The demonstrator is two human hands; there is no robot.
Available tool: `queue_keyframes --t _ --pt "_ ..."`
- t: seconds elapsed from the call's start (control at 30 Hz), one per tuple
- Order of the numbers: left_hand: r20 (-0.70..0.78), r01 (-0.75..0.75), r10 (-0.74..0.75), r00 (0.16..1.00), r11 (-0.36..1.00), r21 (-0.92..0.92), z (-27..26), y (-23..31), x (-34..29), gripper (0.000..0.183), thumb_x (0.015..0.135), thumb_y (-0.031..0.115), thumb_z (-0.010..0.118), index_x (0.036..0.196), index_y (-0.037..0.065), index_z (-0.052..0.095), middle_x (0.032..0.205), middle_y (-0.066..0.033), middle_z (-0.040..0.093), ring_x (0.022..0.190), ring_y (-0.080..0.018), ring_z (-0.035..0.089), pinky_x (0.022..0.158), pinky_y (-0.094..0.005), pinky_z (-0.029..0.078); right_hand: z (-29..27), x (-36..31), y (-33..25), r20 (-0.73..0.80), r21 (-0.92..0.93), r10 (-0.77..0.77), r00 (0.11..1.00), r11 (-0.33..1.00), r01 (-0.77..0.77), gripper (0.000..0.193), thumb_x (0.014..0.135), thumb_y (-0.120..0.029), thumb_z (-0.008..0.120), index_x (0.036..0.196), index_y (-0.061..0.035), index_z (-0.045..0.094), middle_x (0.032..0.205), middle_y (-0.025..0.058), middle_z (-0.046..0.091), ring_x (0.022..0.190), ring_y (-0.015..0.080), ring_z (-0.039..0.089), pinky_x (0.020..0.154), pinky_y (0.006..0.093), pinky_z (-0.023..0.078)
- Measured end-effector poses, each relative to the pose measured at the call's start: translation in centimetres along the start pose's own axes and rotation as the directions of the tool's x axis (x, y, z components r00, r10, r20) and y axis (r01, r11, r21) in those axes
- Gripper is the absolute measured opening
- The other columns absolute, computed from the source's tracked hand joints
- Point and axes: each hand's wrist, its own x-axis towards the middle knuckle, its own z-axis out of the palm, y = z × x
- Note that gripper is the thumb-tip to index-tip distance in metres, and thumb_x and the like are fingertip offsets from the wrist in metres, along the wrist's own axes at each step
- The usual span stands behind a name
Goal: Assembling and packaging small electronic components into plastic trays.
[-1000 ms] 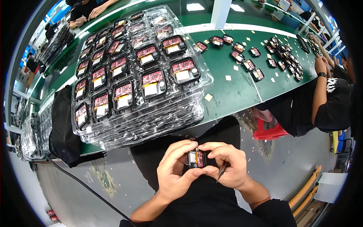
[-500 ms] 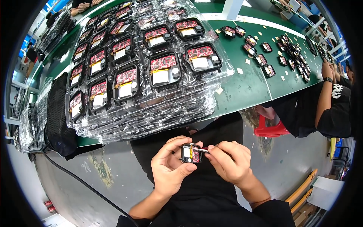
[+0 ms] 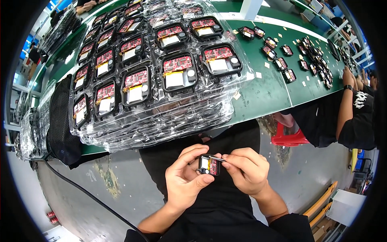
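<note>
Above my lap, my left hand (image 3: 183,179) grips a small black electronic casing (image 3: 213,167) by its sides, thumb at the near edge and fingers behind. Inside it show a red circuit board, a white block like a battery and a strip of yellow tape. My right hand (image 3: 250,171) pinches a thin metal tool, which looks like tweezers (image 3: 218,159). Its tip reaches over the casing's far edge; whether it touches a part there is too small to tell.
Stacked clear plastic trays (image 3: 161,117) of similar casings stand on the green table (image 3: 258,103) ahead. More casings (image 3: 316,60) lie loose and heaped to the right. A co-worker's arm (image 3: 346,97) and a red stool (image 3: 288,136) are at right. A black cable (image 3: 88,195) runs at left.
Both hands have shifted slightly to the right, and the casing sits more tilted. The tool's tip has moved from over the board to the casing's far edge.
</note>
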Motion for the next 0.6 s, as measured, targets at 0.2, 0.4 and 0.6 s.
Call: queue_keyframes --t 0.2,0.4,0.6 --pt "0.093 -0.031 0.028 0.995 0.999 0.035 -0.9 -0.5 0.0 0.058 0.084 0.001 0.082 0.134 -0.011 0.056 0.14 -0.0161 0.049 0.123 -0.0347 0.063 0.101 -0.0374 0.055 0.3 -0.1 -0.1 0.02 -0.093 0.006 1.0 0.996 -0.004 0.02 0.076 -0.003 0.083 0.093 -0.0009 0.072 0.085 0.0078 0.067 0.062 0.0203 0.067 0.051 0.03 0.052" --pt "-0.03 0.003 -0.001 1.0 0.998 0.068 -0.2 -0.3 -0.3 0.07 0.08 0.025 0.088 0.131 -0.012 0.057 0.137 -0.0185 0.053 0.117 -0.0365 0.066 0.101 -0.0444 0.057 0.2 -0.1 0.0 0.006 -0.108 -0.045 0.999 0.993 0.046 0.022 0.074 -0.002 0.083 0.093 -0.0012 0.071 0.085 0.0081 0.067 0.061 0.0212 0.066 0.051 0.0308 0.052" --pt "0.104 -0.015 0.011 0.995 0.999 0.036 -1.3 -0.7 -0.2 0.058 0.084 -0.003 0.081 0.136 -0.011 0.056 0.145 -0.0158 0.047 0.125 -0.0323 0.062 0.092 -0.0316 0.056 0.0 -0.3 0.2 0.011 -0.07 -0.025 1.0 0.997 0.026 0.023 0.074 -0.002 0.083 0.094 -0.0013 0.072 0.085 0.0081 0.067 0.061 0.0207 0.066 0.05 0.0304 0.052"
